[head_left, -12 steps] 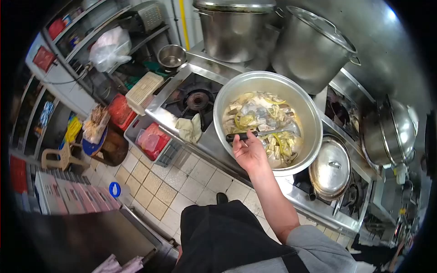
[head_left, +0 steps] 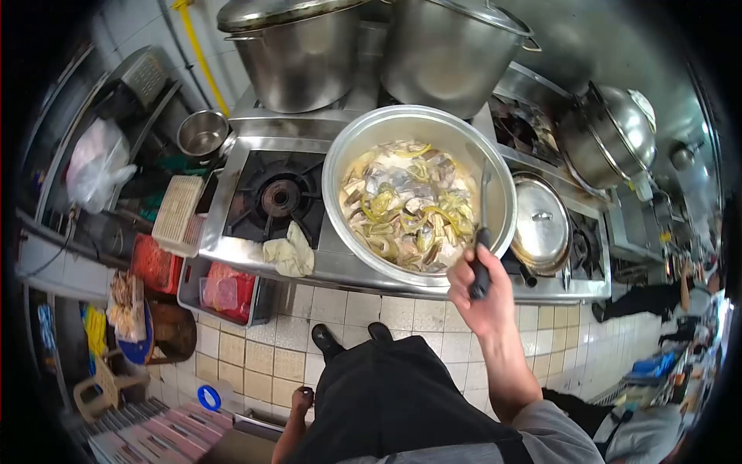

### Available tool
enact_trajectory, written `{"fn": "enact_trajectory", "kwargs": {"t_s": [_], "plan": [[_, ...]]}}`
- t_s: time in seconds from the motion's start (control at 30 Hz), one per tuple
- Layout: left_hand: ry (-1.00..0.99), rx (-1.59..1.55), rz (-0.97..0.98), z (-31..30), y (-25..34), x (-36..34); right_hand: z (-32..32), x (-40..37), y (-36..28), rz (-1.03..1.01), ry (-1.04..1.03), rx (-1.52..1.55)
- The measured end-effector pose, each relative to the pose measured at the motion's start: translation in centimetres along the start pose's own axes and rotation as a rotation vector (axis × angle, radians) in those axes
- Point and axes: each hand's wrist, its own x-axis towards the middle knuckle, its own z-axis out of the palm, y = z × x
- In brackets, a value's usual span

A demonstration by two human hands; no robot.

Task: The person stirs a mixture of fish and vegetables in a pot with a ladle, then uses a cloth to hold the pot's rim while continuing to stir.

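Note:
My right hand (head_left: 488,292) is closed round the black handle of a metal-shafted cooking utensil (head_left: 485,209) at the right side of a large, wide metal pot (head_left: 337,220). The utensil's shaft leans along the pot's inner right wall, and I cannot make out the shape of its far end. Inside the pot lies a stew (head_left: 410,205) of pale and grey chunks with yellow-green strips in cloudy liquid. Low beside my apron, my left hand (head_left: 301,400) hangs with curled fingers; a small dark spot shows at them, too small to name.
A bare burner (head_left: 280,199) and a cloth (head_left: 290,251) are left of the pot. Tall stockpots (head_left: 297,62) stand behind; a lidded pan (head_left: 541,220) sits right. A grey crate (head_left: 224,294) is on the floor. Another person (head_left: 645,433) is at lower right.
My right hand has moved right and swung the utensil from lying across the stew to the pot's right wall. The view has turned, and my left hand now shows.

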Motion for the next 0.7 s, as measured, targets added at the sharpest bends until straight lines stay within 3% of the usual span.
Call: {"fn": "enact_trajectory", "kwargs": {"t_s": [0.03, 0.1, 0.17, 0.2, 0.23, 0.43, 0.7], "plan": [[0.000, -0.069, -0.096, -1.3, 0.2, 1.5, -0.3, -1.5, 0.5, -0.053, -0.095, -0.027], [-0.013, -0.221, -0.061, -4.0, 0.4, 5.2, -0.6, -4.1, 2.1, -0.035, -0.001, -0.126], [0.025, -0.105, -0.005, -6.4, 2.6, 7.2, -2.6, -5.5, 3.6, 0.099, 0.233, -0.124], [0.014, -0.090, -0.009, -7.2, 3.4, 7.8, -3.8, -5.7, 5.1, 0.041, 0.472, -0.332], [-0.031, -0.088, -0.001, -7.8, 4.1, 8.6, -4.4, -6.0, 6.5, -0.074, 0.568, -0.600], [-0.065, -0.061, 0.030, -7.5, 6.5, 10.9, -8.8, -7.0, 10.7, -0.088, 0.577, -0.517], [-0.088, 0.348, 0.218, -5.7, 9.2, 10.2, -10.8, -7.1, 10.2, -0.081, 0.569, -0.580]]}}
